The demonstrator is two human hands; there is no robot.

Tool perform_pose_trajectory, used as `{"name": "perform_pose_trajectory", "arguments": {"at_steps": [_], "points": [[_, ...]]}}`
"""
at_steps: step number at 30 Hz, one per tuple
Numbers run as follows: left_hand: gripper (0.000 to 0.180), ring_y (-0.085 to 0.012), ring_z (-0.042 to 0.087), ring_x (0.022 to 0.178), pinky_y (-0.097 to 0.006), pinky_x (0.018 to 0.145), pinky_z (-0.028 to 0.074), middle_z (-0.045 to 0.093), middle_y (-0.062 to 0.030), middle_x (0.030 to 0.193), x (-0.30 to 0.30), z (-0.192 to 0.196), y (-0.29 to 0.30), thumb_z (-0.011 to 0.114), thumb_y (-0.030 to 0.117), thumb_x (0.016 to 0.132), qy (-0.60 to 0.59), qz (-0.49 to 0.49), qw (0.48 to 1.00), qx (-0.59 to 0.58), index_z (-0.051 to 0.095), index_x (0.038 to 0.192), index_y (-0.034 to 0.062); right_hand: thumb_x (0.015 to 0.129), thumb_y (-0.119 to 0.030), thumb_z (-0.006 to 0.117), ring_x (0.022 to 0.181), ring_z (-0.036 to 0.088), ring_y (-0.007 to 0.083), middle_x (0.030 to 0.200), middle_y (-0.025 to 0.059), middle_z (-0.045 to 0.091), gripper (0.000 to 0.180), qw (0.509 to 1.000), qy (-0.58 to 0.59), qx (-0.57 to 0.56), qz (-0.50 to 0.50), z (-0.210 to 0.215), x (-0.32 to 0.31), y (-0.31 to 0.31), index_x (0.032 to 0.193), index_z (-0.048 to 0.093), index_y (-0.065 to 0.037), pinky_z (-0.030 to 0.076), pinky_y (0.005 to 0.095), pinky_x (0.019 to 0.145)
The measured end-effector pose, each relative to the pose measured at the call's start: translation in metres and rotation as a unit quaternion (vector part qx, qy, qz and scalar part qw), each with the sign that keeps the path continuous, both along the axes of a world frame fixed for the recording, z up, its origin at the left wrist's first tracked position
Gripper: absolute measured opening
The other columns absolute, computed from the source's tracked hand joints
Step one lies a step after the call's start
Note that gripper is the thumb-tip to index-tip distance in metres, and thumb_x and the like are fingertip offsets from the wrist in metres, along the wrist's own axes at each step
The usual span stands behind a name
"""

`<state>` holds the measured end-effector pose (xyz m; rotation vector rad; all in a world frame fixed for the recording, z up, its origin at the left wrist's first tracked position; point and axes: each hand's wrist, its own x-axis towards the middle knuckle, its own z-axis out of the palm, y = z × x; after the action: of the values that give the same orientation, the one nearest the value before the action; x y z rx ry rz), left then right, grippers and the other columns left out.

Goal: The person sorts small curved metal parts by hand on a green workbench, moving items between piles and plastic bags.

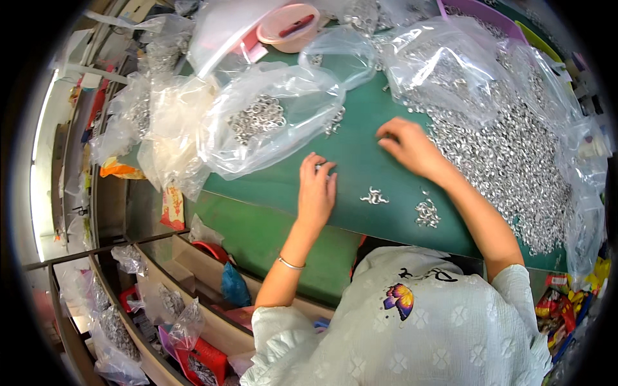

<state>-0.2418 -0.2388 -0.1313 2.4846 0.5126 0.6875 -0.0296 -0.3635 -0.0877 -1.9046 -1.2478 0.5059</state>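
Observation:
My left hand is over the middle of the green tabletop, fingers bent and closed. A small glint shows at its fingertips, too tiny to name. To the right, my right hand hovers by the edge of a big heap of small silvery metal pieces. Its fingers are curled and smeared by motion, so what they hold, if anything, is hidden. Between my forearms lie two little groups of the same kind of curved pieces, one small cluster and one small pile.
A clear plastic bag with shiny rings lies beyond my left hand. Another clear sheet covers part of the heap. A pink bowl stands at the back. Lower left, wooden compartments hold bagged metal parts.

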Motion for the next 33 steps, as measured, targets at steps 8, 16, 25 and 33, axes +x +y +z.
{"name": "perform_pose_trajectory", "arguments": {"at_steps": [8, 16, 25, 33], "points": [[0.020, -0.0388, 0.050, 0.111, -0.045, 0.094, 0.042, 0.052, -0.0155, 0.107, -0.007, 0.002, 0.022, 0.060, -0.007, 0.081, -0.018, 0.047, 0.997, 0.055, 0.056, 0.100, -0.0004, 0.079, -0.028, 0.072, 0.121, 0.045, 0.0340, 0.124, 0.0108, 0.054, 0.042, 0.905, -0.413, -0.053, -0.092, -0.024, 0.028, -0.095, 0.113, 0.061, -0.007, 0.034, 0.0517, 0.097], [0.026, -0.0316, 0.052, 0.110, -0.041, 0.091, 0.040, 0.054, -0.0128, 0.117, 0.026, 0.031, -0.028, 0.065, 0.001, 0.081, 0.011, -0.055, 0.998, 0.009, 0.061, 0.107, 0.0033, 0.083, -0.013, 0.064, 0.103, 0.053, 0.0345, 0.107, 0.0147, 0.057, 0.022, 0.945, -0.302, -0.052, -0.115, -0.040, 0.047, -0.035, 0.102, 0.061, -0.002, 0.044, 0.0448, 0.086], [0.033, -0.0299, 0.051, 0.107, -0.041, 0.089, 0.040, 0.054, -0.0101, 0.117, 0.027, 0.041, -0.049, 0.071, 0.010, 0.079, 0.085, -0.202, 0.974, -0.056, 0.062, 0.110, 0.0050, 0.082, -0.009, 0.065, 0.111, 0.053, 0.0307, 0.112, 0.0116, 0.059, 0.027, 0.961, -0.259, -0.025, -0.097, -0.008, 0.051, -0.108, 0.108, 0.062, -0.004, 0.043, 0.0399, 0.092], [0.038, -0.0323, 0.052, 0.109, -0.040, 0.092, 0.042, 0.053, -0.0123, 0.120, 0.111, 0.028, -0.028, 0.068, 0.004, 0.080, 0.058, -0.160, 0.985, -0.004, 0.059, 0.117, 0.0049, 0.079, -0.016, 0.070, 0.120, 0.047, 0.0288, 0.121, 0.0087, 0.056, 0.039, 0.921, -0.358, -0.076, -0.133, -0.011, 0.038, -0.124, 0.116, 0.060, -0.008, 0.033, 0.0482, 0.101]]}}
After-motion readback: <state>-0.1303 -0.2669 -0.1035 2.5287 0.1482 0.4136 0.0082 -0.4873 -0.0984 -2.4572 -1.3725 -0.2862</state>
